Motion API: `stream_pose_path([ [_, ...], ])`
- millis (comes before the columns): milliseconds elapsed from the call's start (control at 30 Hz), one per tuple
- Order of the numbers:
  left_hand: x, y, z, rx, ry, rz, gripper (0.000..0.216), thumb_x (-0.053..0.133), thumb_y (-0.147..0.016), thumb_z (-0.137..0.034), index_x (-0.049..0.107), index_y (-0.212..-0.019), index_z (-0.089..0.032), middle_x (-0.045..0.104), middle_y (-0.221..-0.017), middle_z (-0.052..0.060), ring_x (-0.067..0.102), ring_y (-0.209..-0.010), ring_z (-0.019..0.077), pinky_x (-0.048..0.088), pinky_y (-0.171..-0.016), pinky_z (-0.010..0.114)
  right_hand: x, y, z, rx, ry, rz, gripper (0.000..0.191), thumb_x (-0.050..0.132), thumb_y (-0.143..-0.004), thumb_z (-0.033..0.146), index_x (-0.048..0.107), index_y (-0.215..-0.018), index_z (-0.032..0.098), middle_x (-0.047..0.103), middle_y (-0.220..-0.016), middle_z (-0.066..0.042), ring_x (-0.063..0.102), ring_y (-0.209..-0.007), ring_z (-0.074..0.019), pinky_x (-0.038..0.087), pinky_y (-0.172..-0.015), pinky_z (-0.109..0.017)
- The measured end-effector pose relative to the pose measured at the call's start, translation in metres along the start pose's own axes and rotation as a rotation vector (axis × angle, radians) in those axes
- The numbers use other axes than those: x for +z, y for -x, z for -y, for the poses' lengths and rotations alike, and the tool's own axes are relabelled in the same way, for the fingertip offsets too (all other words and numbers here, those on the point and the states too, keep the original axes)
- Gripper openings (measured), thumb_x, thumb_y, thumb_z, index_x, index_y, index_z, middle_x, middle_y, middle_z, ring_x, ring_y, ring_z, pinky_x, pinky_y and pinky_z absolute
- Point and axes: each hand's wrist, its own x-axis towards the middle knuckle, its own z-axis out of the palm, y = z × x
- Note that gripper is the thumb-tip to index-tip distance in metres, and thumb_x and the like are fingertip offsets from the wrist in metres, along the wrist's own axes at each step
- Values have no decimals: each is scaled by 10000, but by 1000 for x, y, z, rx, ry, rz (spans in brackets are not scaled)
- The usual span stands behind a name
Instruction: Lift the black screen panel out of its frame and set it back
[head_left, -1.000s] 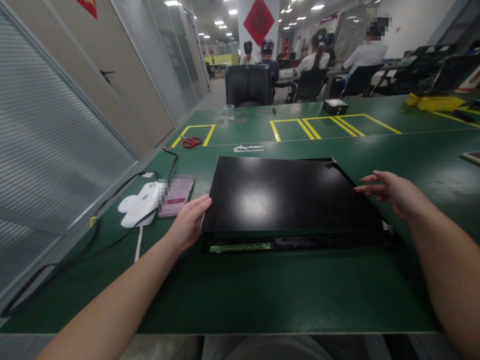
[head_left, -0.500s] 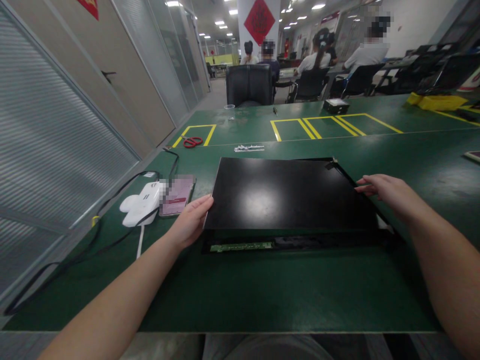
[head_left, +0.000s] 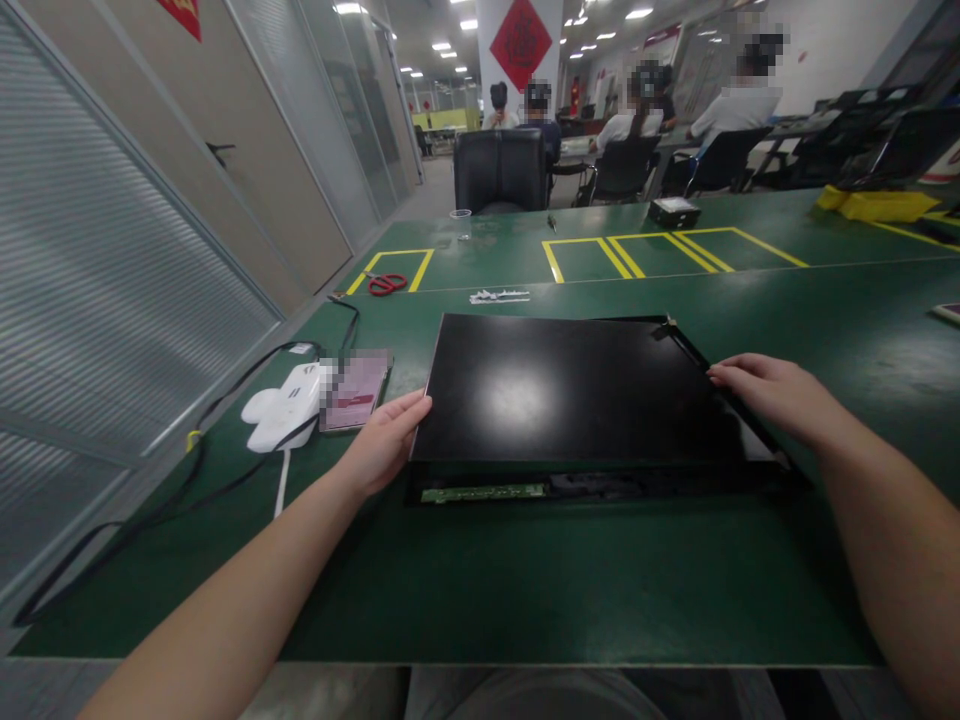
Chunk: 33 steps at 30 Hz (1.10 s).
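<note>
A glossy black display panel (head_left: 585, 390) lies tilted over a shallow black frame (head_left: 675, 482), its left side raised. Along the frame's near strip, a narrow green circuit board (head_left: 482, 493) shows. My left hand (head_left: 386, 440) grips the panel's left edge, thumb on top and fingers underneath. On the opposite side, my right hand (head_left: 772, 395) has its fingertips pinched together at the frame's right rim, close against the panel's edge. A small connector piece (head_left: 664, 325) sits at the far right corner. The underside of the panel is hidden.
Left of the panel are a phone (head_left: 355, 392), a white plastic device (head_left: 283, 410) and black cables (head_left: 202, 460). Red-handled scissors (head_left: 386, 284), small white strips (head_left: 499, 296), a clear cup (head_left: 461, 224) and a black box (head_left: 673, 212) stand farther off. People sit beyond the table.
My right hand's fingers have closed onto the right rim; they were looser before. The panel's near right corner has moved slightly right, covering a pale patch there. My left hand keeps its hold.
</note>
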Motion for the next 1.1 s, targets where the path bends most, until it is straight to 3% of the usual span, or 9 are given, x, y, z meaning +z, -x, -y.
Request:
stream_pose_path([
  [267, -1, 0, -1, -6, 4, 44, 313, 853, -799, -287, 796, -1071, -142, 826, -1087, 121, 774, -1055, 303, 633, -831, 339, -1, 0, 2, 8, 24, 17, 360, 532, -747, 537, 723, -878, 261, 763, -993, -86, 675, -1007, -315, 491, -893, -423],
  [567, 0, 0, -2, -20, 30, 40, 310, 847, -819, -265, 790, -1096, -140, 832, -1047, 109, 799, -865, 228, 601, -651, 230, 1, -4, -4, -17, 75, -3, 389, 525, -762, 555, 739, -900, 261, 766, -972, -94, 681, -984, -322, 504, -862, -430],
  [800, 0, 0, -2, -7, 44, -7, 560, 821, -840, -191, 657, -1375, -151, 822, -1088, 105, 795, -873, 220, 613, -730, 259, 1, -9, -11, -51, 88, -19, 394, 535, -766, 567, 754, -881, 260, 776, -951, -95, 691, -941, -317, 519, -805, -422],
  [1100, -2, 0, 2, 25, 26, -27, 687, 855, -820, -238, 588, -1445, -141, 805, -1136, 129, 778, -1005, 264, 607, -902, 356, 2, -9, -13, -33, 69, -11, 374, 531, -782, 561, 750, -856, 267, 788, -954, -77, 692, -942, -311, 510, -839, -430],
])
